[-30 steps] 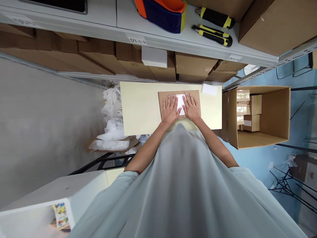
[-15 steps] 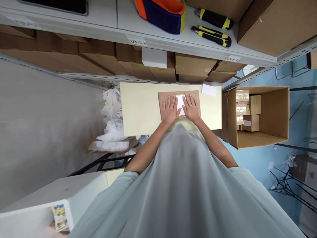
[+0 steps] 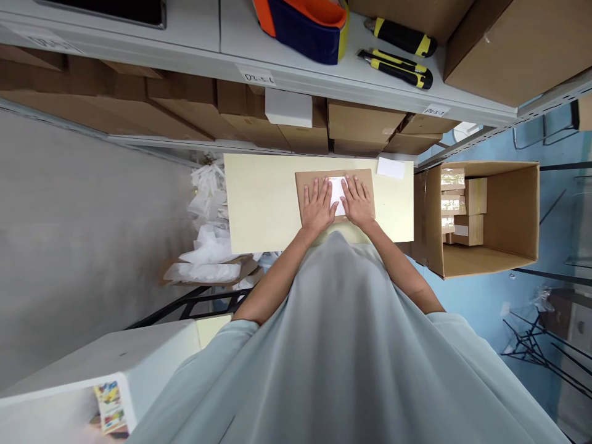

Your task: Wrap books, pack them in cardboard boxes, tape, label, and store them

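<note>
Two bare hands rest palm down on a flat brown carton (image 3: 301, 182), which lies on a cream tabletop (image 3: 261, 203) directly before the wearer's shirt (image 3: 342, 296). The left hand (image 3: 317, 211) and the right hand (image 3: 359, 206) flank a white label (image 3: 337, 197) on the carton's upper face, fingertips at its sides. Fingers are extended and slightly spread; neither hand is clamped on anything, and the hands are apart. Whether the label is fully bonded cannot be told.

Principal risks, as judged: unequal sideways pressure could wrinkle or skew the label, or lift an edge if its adhesive is weak; with no finger hooked around the carton, a forward push could slide it over the smooth top. Heavy pressing might dent the cardboard. The loose white slip (image 3: 391, 168), near the carton's far right corner, could be dislodged by a sweeping right hand. To the right stands an open cardboard box (image 3: 513, 213) containing small taped cartons (image 3: 476, 195).
</note>
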{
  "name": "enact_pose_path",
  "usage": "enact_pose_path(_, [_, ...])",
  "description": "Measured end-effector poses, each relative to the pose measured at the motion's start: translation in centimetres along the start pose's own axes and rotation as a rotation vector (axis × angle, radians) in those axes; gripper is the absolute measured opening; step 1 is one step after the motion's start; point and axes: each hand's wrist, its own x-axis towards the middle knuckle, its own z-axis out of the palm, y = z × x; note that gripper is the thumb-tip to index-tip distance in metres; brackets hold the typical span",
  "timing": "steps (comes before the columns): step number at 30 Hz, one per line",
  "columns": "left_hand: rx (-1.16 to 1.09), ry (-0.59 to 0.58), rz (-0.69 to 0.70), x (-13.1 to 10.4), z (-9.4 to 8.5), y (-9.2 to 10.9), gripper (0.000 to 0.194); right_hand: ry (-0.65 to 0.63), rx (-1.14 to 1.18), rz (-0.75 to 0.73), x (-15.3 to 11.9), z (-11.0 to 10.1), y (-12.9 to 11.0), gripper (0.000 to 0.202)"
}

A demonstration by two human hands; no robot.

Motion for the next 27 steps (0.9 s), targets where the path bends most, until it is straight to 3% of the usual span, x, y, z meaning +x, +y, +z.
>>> enact_pose_path(27, [0.008, 0.005, 0.005, 0.04, 0.12, -0.06, 0.079, -0.005, -0.013, 0.005, 0.10, 0.37, 0.14, 0.069])
